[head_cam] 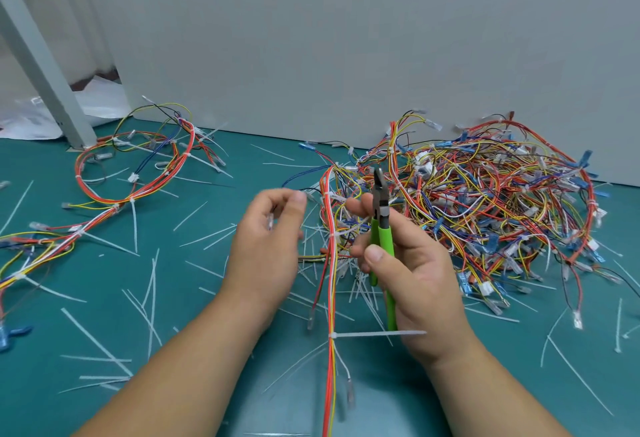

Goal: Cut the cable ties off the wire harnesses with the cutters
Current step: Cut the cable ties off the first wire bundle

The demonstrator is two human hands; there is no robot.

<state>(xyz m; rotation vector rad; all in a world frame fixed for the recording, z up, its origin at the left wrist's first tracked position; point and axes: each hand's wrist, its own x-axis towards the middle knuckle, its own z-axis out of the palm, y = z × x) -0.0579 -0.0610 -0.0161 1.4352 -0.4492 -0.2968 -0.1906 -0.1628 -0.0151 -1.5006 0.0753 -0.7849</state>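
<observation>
Teal counter fills my feed, littered all over with cut white tie tails. At centre I see the right hand wrapped round the cutters, thumb across the green handles, the tool held upright with its metal jaws aimed at 12 o'clock and nearly together. The left hand hangs beside it toward 9 o'clock, blurred, its fingers bent; I cannot tell whether it pinches anything. Between the two hands a wire harness of red, orange, yellow and white wires runs from 12 o'clock down to 6 o'clock along the counter. A white cable tie is cinched round it at about 6 o'clock, its long tail pointing to 3 o'clock across the right wrist. A big tangled pile of harnesses with blue and white connectors lies at 2 o'clock against the grey wall panel. A looped harness, tied in several places, lies at 10 o'clock near a grey post.
</observation>
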